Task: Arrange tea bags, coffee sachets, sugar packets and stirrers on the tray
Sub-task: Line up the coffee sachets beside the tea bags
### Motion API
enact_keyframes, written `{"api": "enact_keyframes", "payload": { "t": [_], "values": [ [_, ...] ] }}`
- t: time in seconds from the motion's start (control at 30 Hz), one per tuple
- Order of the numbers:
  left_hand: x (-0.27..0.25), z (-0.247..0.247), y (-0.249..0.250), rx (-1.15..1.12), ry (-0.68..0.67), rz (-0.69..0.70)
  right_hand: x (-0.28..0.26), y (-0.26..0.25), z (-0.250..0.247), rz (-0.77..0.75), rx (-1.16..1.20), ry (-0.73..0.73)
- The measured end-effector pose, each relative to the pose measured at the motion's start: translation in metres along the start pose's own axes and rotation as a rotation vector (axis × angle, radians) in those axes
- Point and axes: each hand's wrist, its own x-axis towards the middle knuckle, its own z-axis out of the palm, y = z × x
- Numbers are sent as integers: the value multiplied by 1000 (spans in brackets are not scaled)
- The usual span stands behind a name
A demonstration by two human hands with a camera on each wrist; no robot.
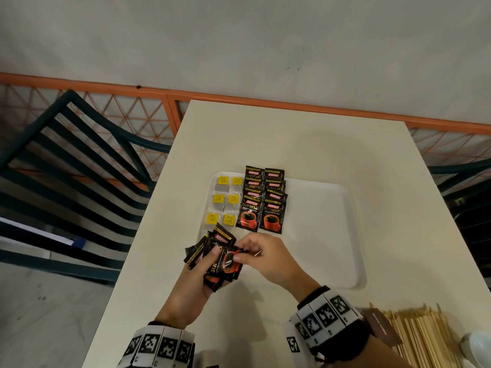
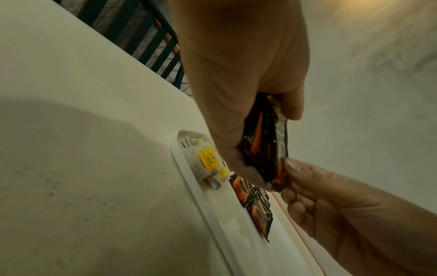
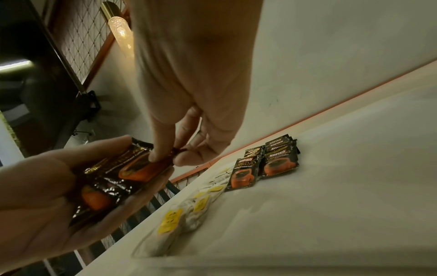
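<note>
A white tray (image 1: 345, 235) lies on the cream table. Its left part carries two columns of tea bags (image 1: 222, 200) with yellow tags and two overlapping columns of black coffee sachets (image 1: 261, 200). My left hand (image 1: 196, 282) grips a fanned bunch of coffee sachets (image 1: 212, 256) just above the tray's near left corner. My right hand (image 1: 263, 256) pinches the edge of the top sachet (image 1: 232, 261) in that bunch. In the right wrist view the thumb and forefinger (image 3: 156, 155) meet on the sachet (image 3: 139, 168). The left wrist view shows the bunch (image 2: 264, 147) edge-on.
A heap of wooden stirrers (image 1: 419, 338) lies at the table's near right, with a brown packet (image 1: 380, 325) and a white dish (image 1: 478, 346) beside it. Dark slatted chairs (image 1: 66, 168) stand left and right of the table. An orange mesh railing (image 1: 132, 112) runs behind.
</note>
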Motion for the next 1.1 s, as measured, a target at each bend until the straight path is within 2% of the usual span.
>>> {"api": "enact_keyframes", "payload": {
  "t": [0.17,0.4,0.57,0.73,0.87,1.1],
  "values": [
    [-3,-7,-1,-6,6,-34,-5,2,-1,49,127,-56],
    [-5,-15,1,-44,-26,-30,-3,5,-8,199,356,-126],
    [-2,-21,4,-107,44,30,7,11,-12,321,554,0],
    [1,-22,4,-116,125,43,24,20,-10,475,441,196],
    [2,-23,3,-81,96,70,33,28,-4,543,413,276],
    [3,-22,-1,-97,92,77,38,35,5,489,146,355]
  ]
}}
